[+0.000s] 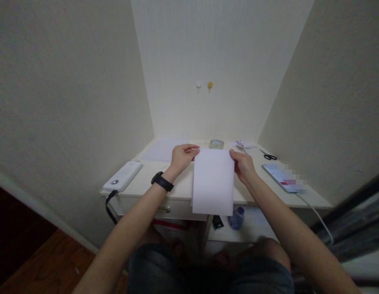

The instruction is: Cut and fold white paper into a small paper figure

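Looking down from the head camera, I see a small cream-white wooden desk (180, 188) pushed into a narrow alcove, pale textured walls closing in on the left, back and right. Two round pins, one white (198, 85) and one yellow (210, 85), sit on the back wall. On the desk lie a white rectangular power bank (123, 176) at the left edge, a flat white sheet (163, 149) behind it, a clear roll of tape (216, 143), a small folded white paper shape (244, 144), black-handled scissors (268, 155) and a smartphone (283, 177) with a white cable at the right.

A plain white rectangular sheet of paper (213, 181) is held upright above the desk's front edge, its lower edge hanging past the drawer front. My left hand (182, 156) (black watch on the wrist) pinches the top left corner; my right hand (243, 165) grips the top right corner, fingers closed on the paper. It looks smooth and uncreased.

Open desk surface shows on either side of the sheet, between it and the power bank and between it and the phone. Below, a clear plastic bottle (237, 217) rests on a lower shelf.
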`<state>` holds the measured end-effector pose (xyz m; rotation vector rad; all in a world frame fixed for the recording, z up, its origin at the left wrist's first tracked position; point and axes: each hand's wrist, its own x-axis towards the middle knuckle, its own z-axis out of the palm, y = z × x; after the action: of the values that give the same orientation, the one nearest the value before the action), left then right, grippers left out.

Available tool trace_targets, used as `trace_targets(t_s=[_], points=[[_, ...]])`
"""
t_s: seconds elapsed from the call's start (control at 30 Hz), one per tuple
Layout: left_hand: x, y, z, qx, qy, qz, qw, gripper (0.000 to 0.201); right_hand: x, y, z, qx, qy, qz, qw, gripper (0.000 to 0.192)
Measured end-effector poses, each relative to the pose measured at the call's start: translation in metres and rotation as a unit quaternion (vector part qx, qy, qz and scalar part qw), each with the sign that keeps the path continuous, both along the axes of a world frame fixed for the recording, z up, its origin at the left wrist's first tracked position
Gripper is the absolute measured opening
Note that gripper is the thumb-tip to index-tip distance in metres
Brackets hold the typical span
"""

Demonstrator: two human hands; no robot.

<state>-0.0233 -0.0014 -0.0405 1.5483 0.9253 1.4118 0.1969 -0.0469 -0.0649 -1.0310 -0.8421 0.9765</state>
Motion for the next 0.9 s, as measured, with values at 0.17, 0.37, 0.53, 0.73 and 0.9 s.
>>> trace_targets(t_s=[0.17,0.37,0.53,0.73,0.9], points=[[0.001,0.006,0.001,0.0,-0.013,0.011,1.0,0.018,0.002,-0.003,-0.011,-0.053,-0.045,0.07,0.995,0.049],[0.001,0.0,-0.005,-0.075,-0.064,-0.036,0.995,0.029,0.01,0.003,-0.016,-0.026,-0.044,0.064,0.997,0.042],[-0.003,-0.014,-0.024,-0.126,-0.037,-0.097,0.987,0.039,0.016,0.003,-0.02,-0.012,-0.039,0.052,0.998,0.045],[0.0,-0.021,-0.029,-0.097,-0.011,-0.068,0.993,0.026,0.018,0.002,-0.018,-0.017,-0.05,0.042,0.998,0.046],[0.002,-0.017,-0.026,-0.066,-0.011,-0.019,0.998,0.019,0.012,-0.005,-0.02,-0.064,-0.039,0.032,0.997,0.049]])
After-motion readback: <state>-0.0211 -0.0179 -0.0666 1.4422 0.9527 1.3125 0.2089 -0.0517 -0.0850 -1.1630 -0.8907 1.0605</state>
